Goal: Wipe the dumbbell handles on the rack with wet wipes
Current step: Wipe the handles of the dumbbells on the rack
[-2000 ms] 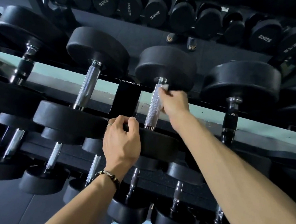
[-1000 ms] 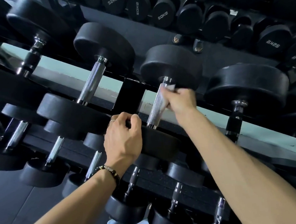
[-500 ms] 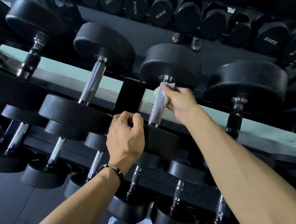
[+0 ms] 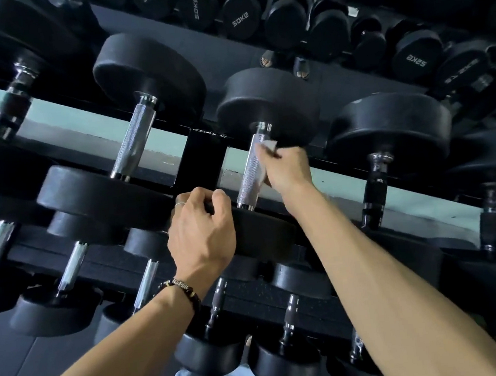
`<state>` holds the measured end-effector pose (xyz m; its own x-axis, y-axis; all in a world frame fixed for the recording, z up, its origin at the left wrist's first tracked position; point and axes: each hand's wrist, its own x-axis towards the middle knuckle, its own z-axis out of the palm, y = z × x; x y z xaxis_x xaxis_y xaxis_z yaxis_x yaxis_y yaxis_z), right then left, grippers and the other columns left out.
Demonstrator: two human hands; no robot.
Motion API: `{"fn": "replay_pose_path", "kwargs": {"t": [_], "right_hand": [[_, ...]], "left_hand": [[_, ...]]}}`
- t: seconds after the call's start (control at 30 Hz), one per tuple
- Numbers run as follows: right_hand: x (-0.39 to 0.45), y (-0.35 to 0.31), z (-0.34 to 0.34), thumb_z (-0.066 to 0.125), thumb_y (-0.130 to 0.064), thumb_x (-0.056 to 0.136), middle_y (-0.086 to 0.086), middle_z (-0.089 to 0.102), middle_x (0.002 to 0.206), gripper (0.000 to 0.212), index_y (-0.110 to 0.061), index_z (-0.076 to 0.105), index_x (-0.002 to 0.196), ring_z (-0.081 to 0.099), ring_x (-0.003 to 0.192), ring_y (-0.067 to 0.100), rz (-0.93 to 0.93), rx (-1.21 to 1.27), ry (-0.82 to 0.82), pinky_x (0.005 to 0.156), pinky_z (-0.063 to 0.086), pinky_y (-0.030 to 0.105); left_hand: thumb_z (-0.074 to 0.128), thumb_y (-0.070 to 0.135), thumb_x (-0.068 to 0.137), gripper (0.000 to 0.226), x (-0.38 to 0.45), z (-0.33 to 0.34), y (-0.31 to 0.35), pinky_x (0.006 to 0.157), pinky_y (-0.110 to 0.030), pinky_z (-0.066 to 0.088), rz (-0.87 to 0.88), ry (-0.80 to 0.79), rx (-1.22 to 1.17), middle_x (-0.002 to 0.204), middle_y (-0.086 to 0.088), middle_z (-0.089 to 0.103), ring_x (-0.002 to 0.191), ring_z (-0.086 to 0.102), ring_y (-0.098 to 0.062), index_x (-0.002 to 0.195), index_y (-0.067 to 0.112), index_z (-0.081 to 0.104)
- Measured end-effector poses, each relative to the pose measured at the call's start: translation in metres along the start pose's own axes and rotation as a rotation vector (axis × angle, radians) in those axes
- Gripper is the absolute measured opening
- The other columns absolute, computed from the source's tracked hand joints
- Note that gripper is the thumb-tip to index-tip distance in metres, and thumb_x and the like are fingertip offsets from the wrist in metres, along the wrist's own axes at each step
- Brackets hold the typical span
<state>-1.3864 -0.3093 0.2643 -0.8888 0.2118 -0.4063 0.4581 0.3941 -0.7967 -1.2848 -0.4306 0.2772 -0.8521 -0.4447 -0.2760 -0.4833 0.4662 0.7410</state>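
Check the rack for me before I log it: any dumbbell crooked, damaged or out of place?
Nothing stands out. The dumbbells sit in even rows; the right hand holds a wipe on one handle.

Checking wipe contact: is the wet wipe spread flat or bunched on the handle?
Bunched: the right hand pinches the crumpled wet wipe against the handle near its top.

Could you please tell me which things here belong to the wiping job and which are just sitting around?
In use:
- wet wipe, held by the right hand
- silver handle being wiped
- left hand, gripping that dumbbell's near head

Not in use:
- neighbouring silver handle
- small dumbbells behind
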Motion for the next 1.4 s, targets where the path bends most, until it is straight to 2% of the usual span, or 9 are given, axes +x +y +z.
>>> {"fn": "replay_pose_path", "kwargs": {"t": [0.13, 0.3, 0.47, 0.7, 0.87, 0.93, 1.1, 1.27, 1.4], "right_hand": [[-0.015, 0.016, -0.009, 0.071, -0.036, 0.092, 0.003, 0.059, 0.058, 0.046, -0.004, 0.064, 0.060, 0.055, 0.060, 0.016, 0.012, -0.061, -0.209, 0.068, 0.049, 0.029], [0.021, -0.005, 0.003, 0.070, -0.033, 0.092, 0.026, 0.072, 0.095, 0.043, 0.009, 0.070, 0.087, 0.073, 0.087, 0.033, 0.025, 0.180, 0.014, 0.085, 0.055, 0.062], [-0.023, 0.018, -0.021, 0.066, -0.035, 0.095, 0.002, 0.048, 0.053, 0.048, 0.003, 0.063, 0.066, 0.040, 0.054, 0.012, -0.034, -0.178, -0.171, 0.051, 0.037, 0.024], [-0.056, 0.010, -0.060, 0.063, -0.017, 0.098, 0.006, 0.077, 0.097, 0.014, -0.016, 0.077, 0.095, 0.073, 0.096, 0.024, -0.103, 0.108, -0.189, 0.095, 0.056, 0.047], [-0.074, -0.002, -0.058, 0.058, -0.009, 0.100, 0.013, 0.077, 0.101, 0.015, -0.009, 0.073, 0.104, 0.074, 0.093, 0.025, -0.066, 0.307, -0.321, 0.084, 0.061, 0.039], [-0.076, -0.007, -0.053, 0.058, -0.009, 0.100, 0.012, 0.077, 0.099, 0.015, -0.008, 0.071, 0.107, 0.074, 0.087, 0.022, -0.060, 0.370, -0.329, 0.079, 0.062, 0.036], [-0.076, -0.010, -0.035, 0.073, -0.033, 0.090, 0.025, 0.068, 0.106, 0.026, -0.010, 0.072, 0.101, 0.070, 0.103, 0.035, -0.055, 0.351, -0.103, 0.089, 0.060, 0.046], [-0.092, 0.014, -0.020, 0.059, -0.035, 0.099, -0.012, 0.067, 0.094, 0.010, -0.028, 0.064, 0.093, 0.064, 0.093, 0.009, -0.024, 0.149, 0.078, 0.078, 0.047, 0.020], [-0.095, 0.038, 0.005, 0.050, -0.032, 0.102, -0.011, 0.063, 0.098, 0.017, -0.022, 0.064, 0.102, 0.059, 0.092, 0.008, -0.062, 0.046, 0.184, 0.087, 0.050, 0.035]], "left_hand": [[0.041, 0.037, 0.096, 0.024, 0.000, -0.001, 0.001, 0.080, -0.035, 0.034, -0.022, -0.006, 0.005, 0.107, 0.006, 0.050, 0.093, 0.049, -0.020, 0.092, 0.025, 0.060], [0.036, 0.042, 0.093, 0.029, 0.000, -0.001, 0.001, 0.079, -0.035, 0.036, 0.011, -0.014, 0.018, 0.107, 0.005, 0.051, 0.093, 0.051, -0.020, 0.093, 0.026, 0.060], [0.040, 0.038, 0.097, 0.025, -0.001, -0.004, 0.002, 0.082, -0.037, 0.040, 0.002, -0.025, 0.028, 0.109, 0.004, 0.050, 0.096, 0.052, -0.022, 0.095, 0.024, 0.061], [0.042, 0.040, 0.096, 0.033, 0.005, -0.013, 0.003, 0.101, -0.044, 0.040, 0.088, -0.135, 0.106, 0.119, -0.004, 0.055, 0.103, 0.050, -0.022, 0.118, 0.024, 0.060], [0.074, 0.055, 0.080, 0.067, 0.029, -0.034, 0.018, 0.099, -0.031, 0.049, 0.344, -0.427, -0.123, 0.124, 0.012, 0.059, 0.113, 0.058, -0.006, 0.137, 0.028, 0.051], [0.081, 0.044, 0.077, 0.050, 0.036, -0.038, 0.022, 0.090, -0.031, 0.056, 0.410, -0.554, -0.225, 0.108, 0.011, 0.070, 0.098, 0.068, -0.005, 0.121, 0.028, 0.064], [0.078, 0.021, 0.083, 0.011, 0.041, -0.041, 0.024, 0.059, -0.017, 0.048, 0.388, -0.350, -0.247, 0.070, 0.002, 0.071, 0.062, 0.061, -0.005, 0.080, 0.022, 0.068], [0.071, 0.023, 0.080, 0.013, 0.079, -0.040, 0.012, 0.064, -0.026, 0.044, 0.194, -0.164, -0.029, 0.076, 0.001, 0.066, 0.082, 0.063, -0.021, 0.079, 0.022, 0.058], [0.067, 0.018, 0.083, 0.009, 0.097, -0.016, 0.024, 0.067, -0.027, 0.042, 0.253, -0.210, 0.090, 0.075, 0.003, 0.060, 0.083, 0.061, -0.021, 0.086, 0.019, 0.059]]}}
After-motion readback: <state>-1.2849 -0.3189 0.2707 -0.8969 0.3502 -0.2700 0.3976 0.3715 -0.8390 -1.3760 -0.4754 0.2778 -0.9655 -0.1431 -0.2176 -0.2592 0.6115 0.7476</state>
